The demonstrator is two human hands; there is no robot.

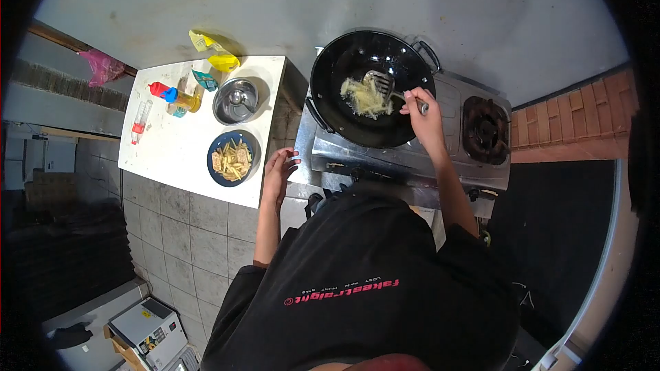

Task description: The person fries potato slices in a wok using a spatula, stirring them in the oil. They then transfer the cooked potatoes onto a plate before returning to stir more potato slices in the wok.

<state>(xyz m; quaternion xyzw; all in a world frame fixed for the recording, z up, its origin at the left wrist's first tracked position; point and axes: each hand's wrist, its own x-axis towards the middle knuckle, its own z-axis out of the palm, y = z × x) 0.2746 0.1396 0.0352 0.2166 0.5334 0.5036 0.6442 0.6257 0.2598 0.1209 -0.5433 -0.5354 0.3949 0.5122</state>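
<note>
My right hand (423, 115) is closed around the handle of a slotted spatula (380, 82). The spatula's head rests among pale yellow fries (364, 99) in a black wok (344, 55), which stands on the left part of the gas stove. My left hand (280, 168) holds nothing, its fingers apart and slightly curled. It hangs beside the white table's right edge, near a dark blue bowl (212, 173) of fries and browned flat pieces (236, 158).
On the white table (165, 172) are a steel bowl (225, 110) with a ladle-like utensil, a yellow-oil bottle (185, 101), a clear bottle (141, 120) and a yellow packet (213, 50). A bare burner (486, 130) lies right of the wok. The wall (309, 0) rises behind.
</note>
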